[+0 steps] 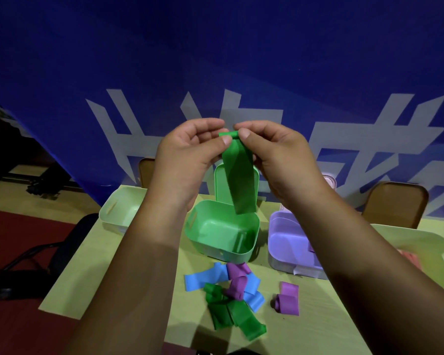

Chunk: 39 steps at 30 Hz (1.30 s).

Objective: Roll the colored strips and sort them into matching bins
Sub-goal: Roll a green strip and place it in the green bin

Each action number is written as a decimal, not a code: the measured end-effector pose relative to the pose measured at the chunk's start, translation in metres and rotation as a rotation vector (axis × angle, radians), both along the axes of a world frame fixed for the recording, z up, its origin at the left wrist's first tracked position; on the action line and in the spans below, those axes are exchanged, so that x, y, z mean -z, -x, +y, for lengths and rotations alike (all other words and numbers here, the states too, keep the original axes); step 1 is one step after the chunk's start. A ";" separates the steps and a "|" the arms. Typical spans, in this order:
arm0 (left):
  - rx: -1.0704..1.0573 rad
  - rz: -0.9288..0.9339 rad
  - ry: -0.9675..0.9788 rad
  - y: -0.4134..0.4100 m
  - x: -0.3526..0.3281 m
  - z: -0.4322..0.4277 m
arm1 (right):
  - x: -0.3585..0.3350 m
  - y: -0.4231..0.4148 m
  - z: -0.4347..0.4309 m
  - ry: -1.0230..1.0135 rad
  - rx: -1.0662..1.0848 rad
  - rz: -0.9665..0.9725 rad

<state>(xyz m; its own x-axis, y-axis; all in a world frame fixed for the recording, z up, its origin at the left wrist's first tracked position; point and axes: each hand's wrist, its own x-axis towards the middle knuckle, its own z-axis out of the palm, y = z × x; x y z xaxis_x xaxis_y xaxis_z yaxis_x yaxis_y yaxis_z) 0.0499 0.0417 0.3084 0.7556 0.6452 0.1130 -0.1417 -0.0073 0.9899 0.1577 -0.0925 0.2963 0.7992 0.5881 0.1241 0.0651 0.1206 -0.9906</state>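
A green strip (239, 175) hangs in the air above the green bin (223, 231). Its top end is curled into a small roll. My left hand (190, 155) and my right hand (274, 155) both pinch that rolled top end between thumb and fingers. On the table below lies a loose pile: blue strips (205, 276), purple strips (237, 280) and green strips (231, 313). One more purple strip (287, 299) lies apart to the right. The purple bin (290, 242) stands right of the green one.
A pale green bin (121, 208) stands at the table's far left, and a pale yellow bin (420, 252) with something pink inside at the right. Brown chair backs (395, 203) stand behind the table before a blue banner. A black chair (69, 242) is at the left.
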 end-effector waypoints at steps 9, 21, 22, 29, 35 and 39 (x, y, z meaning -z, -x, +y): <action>0.012 0.037 -0.045 0.005 -0.001 0.000 | -0.003 0.002 -0.003 -0.085 -0.022 0.038; -0.032 -0.008 -0.104 0.007 0.000 0.003 | -0.001 0.005 0.001 -0.055 -0.030 0.065; -0.024 -0.008 -0.102 0.007 0.001 0.004 | -0.001 0.005 0.001 -0.053 -0.022 0.057; 0.016 0.001 -0.023 0.007 0.001 0.004 | -0.001 0.002 0.001 -0.094 -0.034 0.023; -0.045 -0.042 -0.017 0.006 -0.002 0.001 | 0.000 0.004 0.008 -0.117 -0.027 0.078; -0.029 -0.046 -0.044 0.007 -0.003 0.003 | -0.002 0.007 0.006 -0.092 -0.018 0.071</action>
